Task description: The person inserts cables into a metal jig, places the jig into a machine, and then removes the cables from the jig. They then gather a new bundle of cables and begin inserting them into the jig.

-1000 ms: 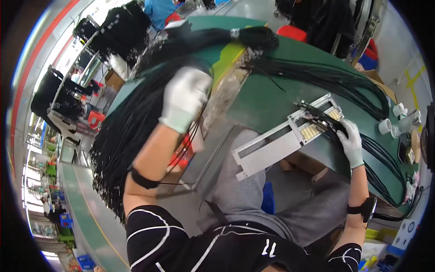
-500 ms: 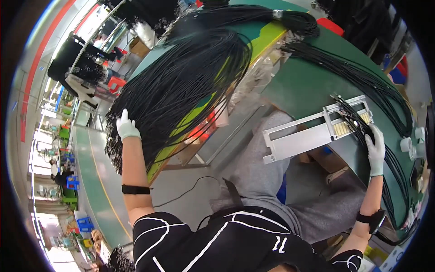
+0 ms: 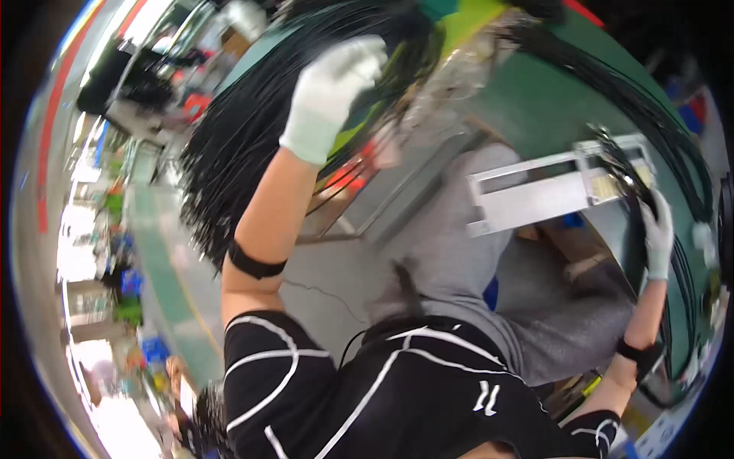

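At lower centre, your grey trousers (image 3: pixel 459 264) sit beneath the left end of the silver fixture (image 3: pixel 531 203), which juts past the near edge of the green tabletop (image 3: pixel 543 115). To their left, grey floor (image 3: pixel 329 260) gives a gap up to the large heap of black cables (image 3: pixel 237 145).

Right of centre, your white-gloved right hand (image 3: pixel 659 237) is at the fixture's right end, fingers slightly bent against a cable bundle (image 3: pixel 631 183) that crosses it; blur hides whether they close round it.

Toward the upper middle, your gloved left hand (image 3: pixel 332 92) is raised in front of the heap, its fingers curled inward; you cannot tell from this blur whether they grip a strand.

Beyond, at upper right, a second length of cables (image 3: pixel 600 79) runs along the tabletop's far side.
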Demonstrator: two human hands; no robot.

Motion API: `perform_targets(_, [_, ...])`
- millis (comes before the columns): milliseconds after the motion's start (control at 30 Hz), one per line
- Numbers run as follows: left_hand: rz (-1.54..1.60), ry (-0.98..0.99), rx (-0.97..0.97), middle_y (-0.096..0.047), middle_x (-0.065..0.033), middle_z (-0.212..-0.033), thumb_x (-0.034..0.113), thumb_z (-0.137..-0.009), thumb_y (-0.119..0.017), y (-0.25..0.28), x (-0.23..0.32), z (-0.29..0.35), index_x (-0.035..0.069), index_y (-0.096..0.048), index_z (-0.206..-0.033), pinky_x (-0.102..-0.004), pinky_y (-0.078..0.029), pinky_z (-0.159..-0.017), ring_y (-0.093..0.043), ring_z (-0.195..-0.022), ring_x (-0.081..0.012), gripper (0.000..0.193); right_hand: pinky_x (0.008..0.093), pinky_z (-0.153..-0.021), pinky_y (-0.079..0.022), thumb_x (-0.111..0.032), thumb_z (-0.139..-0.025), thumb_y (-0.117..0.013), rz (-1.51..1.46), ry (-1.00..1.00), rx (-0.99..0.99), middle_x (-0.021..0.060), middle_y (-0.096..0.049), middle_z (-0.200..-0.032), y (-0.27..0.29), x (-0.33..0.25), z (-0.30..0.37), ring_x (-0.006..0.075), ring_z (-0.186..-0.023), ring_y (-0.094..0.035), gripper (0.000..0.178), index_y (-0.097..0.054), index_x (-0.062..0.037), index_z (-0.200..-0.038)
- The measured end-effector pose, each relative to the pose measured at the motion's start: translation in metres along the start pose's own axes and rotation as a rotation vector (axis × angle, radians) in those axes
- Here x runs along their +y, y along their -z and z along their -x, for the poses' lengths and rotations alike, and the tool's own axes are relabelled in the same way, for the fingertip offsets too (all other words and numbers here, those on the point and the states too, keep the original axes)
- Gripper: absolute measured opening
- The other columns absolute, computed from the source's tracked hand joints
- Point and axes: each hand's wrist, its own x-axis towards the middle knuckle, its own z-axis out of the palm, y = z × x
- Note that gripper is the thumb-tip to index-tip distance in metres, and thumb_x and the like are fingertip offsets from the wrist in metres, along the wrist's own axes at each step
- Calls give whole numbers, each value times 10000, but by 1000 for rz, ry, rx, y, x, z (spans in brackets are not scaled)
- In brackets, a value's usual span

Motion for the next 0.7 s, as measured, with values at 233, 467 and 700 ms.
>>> perform_targets(233, [-621, -77, -596, -707, -120, -1016, 327, -888, -734, -161, -49, 21, 73, -700, -1130, -379, -547, -847, -682, -902, -283, 353, 417, -1038, -456, -317, -859, -769, 85, 83, 57, 191, -642, -1249, -23, -52, -5, 355, -1191, -587, 565, -611, -17, -1312])
perform_targets(467, [-790, -108, -849, -693, -153, -865, 394, -868, -708, -216, -9, 3, 86, -665, -1078, -456, -539, -801, -674, -842, -372, 376, 418, -943, -500, -349, -750, -838, 269, -8, -103, 187, -677, -1155, 5, -98, -5, 364, -1071, -631, 613, -641, -29, -1234])
perform_targets(700, [-685, -145, -661, -684, -140, -762, 376, -858, -727, -224, -13, 68, 108, -593, -1265, -453, -540, -686, -662, -695, -373, 506, 434, -858, -526, -334, -747, -844, -385, -251, -226, 173, -717, -967, -1, -90, -16, 355, -923, -675, 447, -706, -35, -1049])
